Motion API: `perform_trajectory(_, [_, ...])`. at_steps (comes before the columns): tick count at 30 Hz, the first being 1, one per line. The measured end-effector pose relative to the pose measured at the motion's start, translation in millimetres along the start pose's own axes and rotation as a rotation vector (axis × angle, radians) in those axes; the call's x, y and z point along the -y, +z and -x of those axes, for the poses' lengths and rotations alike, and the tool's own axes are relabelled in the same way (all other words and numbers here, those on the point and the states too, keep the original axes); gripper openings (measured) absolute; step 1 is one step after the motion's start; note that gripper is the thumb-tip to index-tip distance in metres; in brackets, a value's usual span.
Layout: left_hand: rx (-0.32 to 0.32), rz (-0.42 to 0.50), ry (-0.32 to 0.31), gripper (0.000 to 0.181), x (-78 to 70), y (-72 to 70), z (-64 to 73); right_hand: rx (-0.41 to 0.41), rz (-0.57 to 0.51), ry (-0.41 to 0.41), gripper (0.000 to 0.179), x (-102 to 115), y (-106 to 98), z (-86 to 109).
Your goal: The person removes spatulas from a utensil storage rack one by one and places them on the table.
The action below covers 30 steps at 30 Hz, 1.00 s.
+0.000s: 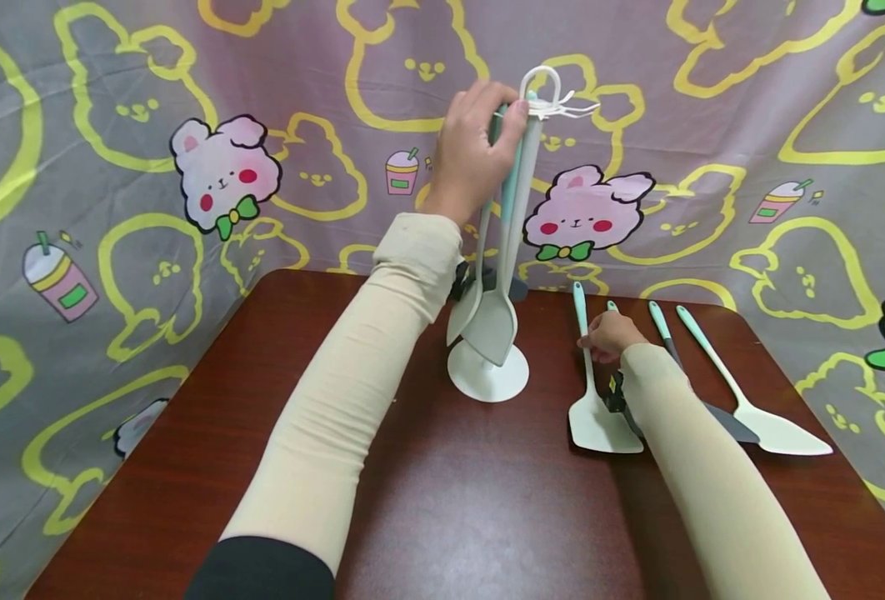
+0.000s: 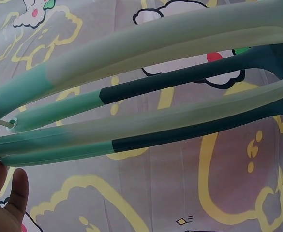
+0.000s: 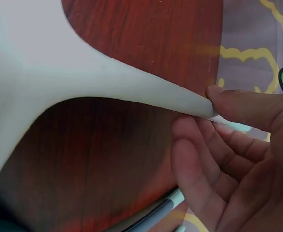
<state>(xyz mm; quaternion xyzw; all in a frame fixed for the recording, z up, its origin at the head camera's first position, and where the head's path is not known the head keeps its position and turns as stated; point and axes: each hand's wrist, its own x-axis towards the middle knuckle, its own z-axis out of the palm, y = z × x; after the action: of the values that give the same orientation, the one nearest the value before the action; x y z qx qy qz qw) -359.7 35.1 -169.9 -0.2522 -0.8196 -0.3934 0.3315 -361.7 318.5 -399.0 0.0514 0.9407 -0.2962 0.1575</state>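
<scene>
The white slotless turner (image 1: 600,425) is located right of centre in the head view. Right hand (image 1: 611,336): grip narrow, thumb and fingers pinching the turner's shaft. Left hand (image 1: 480,137), upper centre: grip closed about the top of the white utensil stand (image 1: 487,385). Mint-handled utensils (image 1: 493,325) hang there. A white-bladed spatula (image 1: 776,427) rests on the brown worktop (image 1: 442,517), far right.

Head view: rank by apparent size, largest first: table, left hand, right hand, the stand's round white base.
1. Table
2. Left hand
3. Round white base
4. Right hand

Apparent size only: the left hand is raised, likely nearer the camera.
</scene>
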Motion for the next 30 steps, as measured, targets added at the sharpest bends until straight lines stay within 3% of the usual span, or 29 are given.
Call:
perform_trajectory(5, [0.009, -0.001, -0.008, 0.027, -1.0, 0.8, 0.3, 0.027, 0.011, 0.027, 0.016, -4.6, 1.7, -1.3])
perform_trajectory(30, [-0.001, -0.005, 0.005, 0.028, -3.3, -0.2, 1.4, -0.024, 0.074, 0.034, 0.022, -10.0, 7.7, 3.1])
